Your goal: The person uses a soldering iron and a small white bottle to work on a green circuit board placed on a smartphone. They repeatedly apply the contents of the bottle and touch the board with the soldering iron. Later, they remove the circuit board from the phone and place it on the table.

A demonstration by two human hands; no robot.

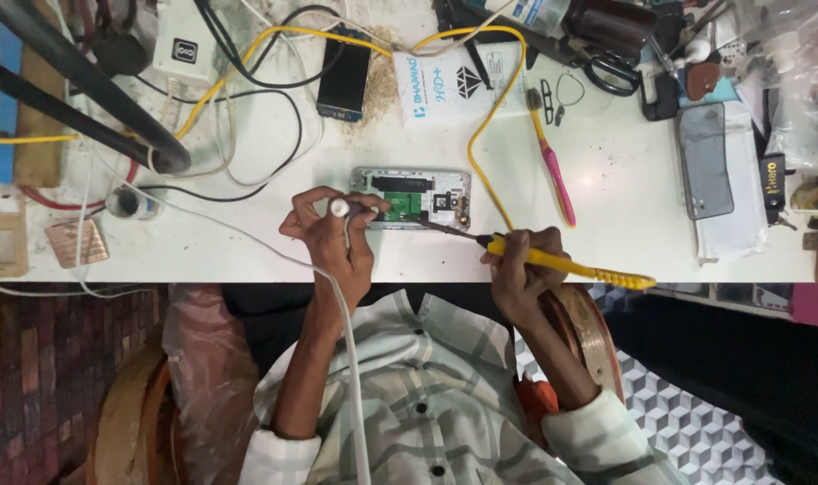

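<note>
An opened phone (445,193) lies flat on the white bench (247,242), showing its green circuit board and metal frame. My left hand (330,242) rests at the phone's left end, pinching a thin white-tipped tool (340,208) with a white cable that trails down over my arm. My right hand (515,262) grips a yellow soldering iron (571,265) like a pen. Its dark tip (440,228) reaches the phone's lower edge.
A pink toothbrush (553,171), a dark phone (344,76), a white packet (454,85) and scissors (611,72) lie behind. A grey phone (705,162) sits at the right. Yellow and black cables loop across the bench. Black tubes (77,108) cross the left. A small jar (129,203) stands nearby.
</note>
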